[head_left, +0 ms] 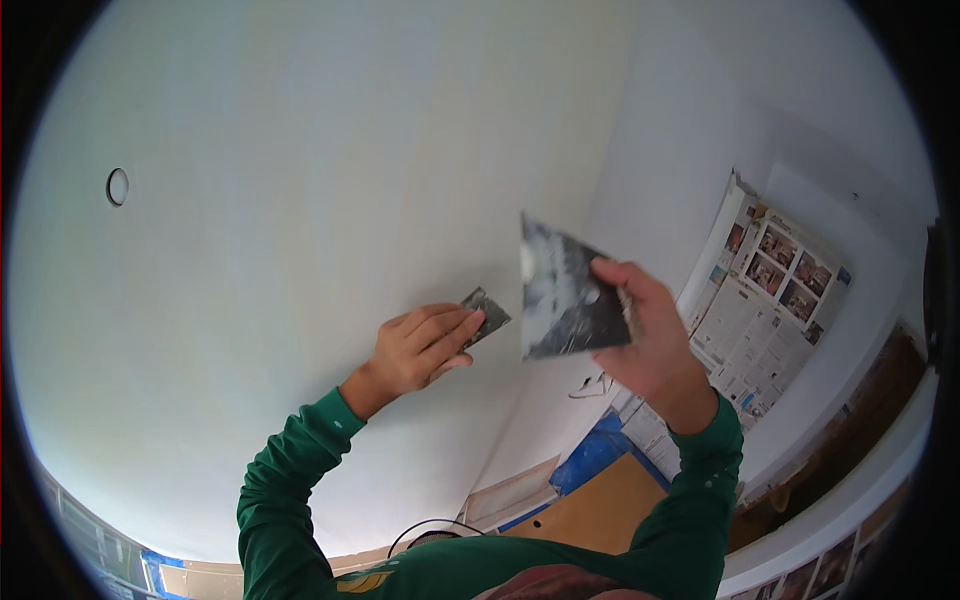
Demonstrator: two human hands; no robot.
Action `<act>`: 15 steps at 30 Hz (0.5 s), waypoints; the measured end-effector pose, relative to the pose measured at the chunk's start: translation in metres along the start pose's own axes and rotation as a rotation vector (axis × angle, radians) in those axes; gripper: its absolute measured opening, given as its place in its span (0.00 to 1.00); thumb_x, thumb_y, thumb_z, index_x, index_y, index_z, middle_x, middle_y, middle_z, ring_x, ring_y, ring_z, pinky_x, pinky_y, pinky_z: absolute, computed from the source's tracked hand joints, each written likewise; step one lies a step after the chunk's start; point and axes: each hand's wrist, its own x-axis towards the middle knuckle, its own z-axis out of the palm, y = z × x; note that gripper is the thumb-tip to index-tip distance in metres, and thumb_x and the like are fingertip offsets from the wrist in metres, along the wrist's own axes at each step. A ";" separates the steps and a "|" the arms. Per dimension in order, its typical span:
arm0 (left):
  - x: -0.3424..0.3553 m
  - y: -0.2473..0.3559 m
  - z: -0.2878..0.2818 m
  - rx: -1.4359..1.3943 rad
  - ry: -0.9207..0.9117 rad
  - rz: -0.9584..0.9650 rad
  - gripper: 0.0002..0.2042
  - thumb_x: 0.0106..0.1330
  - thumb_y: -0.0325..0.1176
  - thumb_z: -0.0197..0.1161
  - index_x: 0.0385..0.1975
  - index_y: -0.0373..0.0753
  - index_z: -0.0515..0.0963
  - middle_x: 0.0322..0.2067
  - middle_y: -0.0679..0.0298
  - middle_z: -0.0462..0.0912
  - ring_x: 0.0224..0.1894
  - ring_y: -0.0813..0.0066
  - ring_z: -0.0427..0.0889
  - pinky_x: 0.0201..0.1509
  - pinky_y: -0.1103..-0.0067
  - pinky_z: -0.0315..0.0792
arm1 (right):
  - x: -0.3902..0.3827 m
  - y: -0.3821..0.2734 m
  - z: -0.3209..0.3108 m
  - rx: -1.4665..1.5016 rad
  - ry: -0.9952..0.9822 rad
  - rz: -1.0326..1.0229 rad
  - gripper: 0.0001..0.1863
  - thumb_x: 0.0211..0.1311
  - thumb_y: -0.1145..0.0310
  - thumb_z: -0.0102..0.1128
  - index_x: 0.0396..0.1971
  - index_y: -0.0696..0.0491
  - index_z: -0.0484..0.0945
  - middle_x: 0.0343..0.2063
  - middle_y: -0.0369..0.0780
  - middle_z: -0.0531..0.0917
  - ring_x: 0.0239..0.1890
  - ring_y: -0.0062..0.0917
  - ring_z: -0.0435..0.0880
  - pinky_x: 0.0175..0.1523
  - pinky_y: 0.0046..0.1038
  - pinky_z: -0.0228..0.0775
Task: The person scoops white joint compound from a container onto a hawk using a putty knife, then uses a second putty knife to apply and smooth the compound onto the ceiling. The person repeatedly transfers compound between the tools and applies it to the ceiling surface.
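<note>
Both my hands are raised in front of a pale wall [330, 180]. My right hand [652, 335] grips a wide, dark putty knife [575, 300] by its narrower end, thumb on the face toward me. Whitish filler is smeared along the blade's left side. In my left hand [425, 345], the fingers are pinched on a smaller dark scraper [487, 315], which has pale specks on it. The two tools are close together but apart, the small one left of the wide blade. My right hand is slightly blurred.
A round fitting [117, 187] sits in the wall at the left. Newspaper sheets [765, 300] cover a panel on the right. Below are blue sheeting [592, 455], a tan board [590, 505] and a dark cable [430, 521]. Thin wires [590, 387] stick out near the corner.
</note>
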 end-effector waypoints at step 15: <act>0.000 -0.041 -0.007 -0.168 0.276 -0.205 0.21 0.74 0.41 0.48 0.37 0.29 0.82 0.25 0.58 0.79 0.25 0.64 0.80 0.27 0.75 0.74 | 0.163 -0.327 0.197 -1.739 0.261 -1.853 0.12 0.60 0.70 0.57 0.38 0.63 0.79 0.27 0.51 0.82 0.33 0.41 0.82 0.42 0.38 0.72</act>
